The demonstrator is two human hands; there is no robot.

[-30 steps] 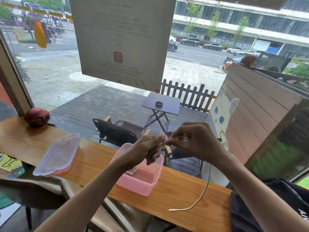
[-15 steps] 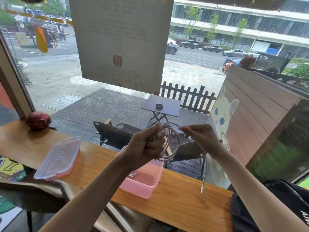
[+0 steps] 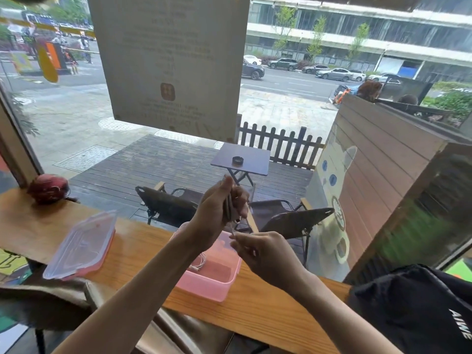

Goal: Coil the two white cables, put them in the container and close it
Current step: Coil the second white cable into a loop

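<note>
My left hand grips a coiled white cable upright above the open pink container on the wooden counter. Just below it, my right hand pinches the cable's loose end between thumb and fingers over the container's far right corner. A second white cable lies coiled inside the container, partly hidden by my left wrist. The container's clear lid with a pink rim lies flat on the counter to the left.
The narrow wooden counter runs along a window. A dark red round object sits at its far left end. A black garment lies at the lower right. Brown seats stand below the counter's near edge.
The hanging tail of the cable has been wound up into the coil in my left hand. My right hand dropped from beside the coil to below it, holding the cable's end.
</note>
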